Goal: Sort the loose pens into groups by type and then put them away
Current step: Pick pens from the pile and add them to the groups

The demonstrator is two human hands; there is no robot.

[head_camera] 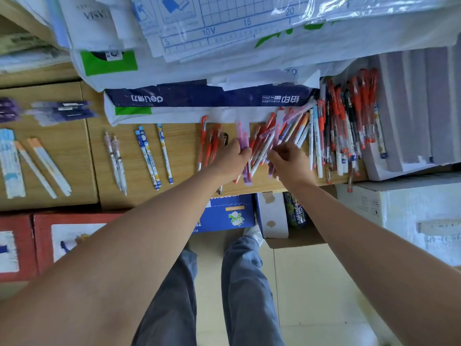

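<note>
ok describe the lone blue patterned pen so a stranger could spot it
Find the navy deli box behind the wooden top. In front of its left half lie three blue patterned pens. The lone pen lies apart from the close pair, nearer the red pens.

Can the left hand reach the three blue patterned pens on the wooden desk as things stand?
Probably yes for reach: the blue patterned pens lie uncovered, with only some red pens between. But the left hand grips pale purple pens, so picking them up may be awkward.
</note>
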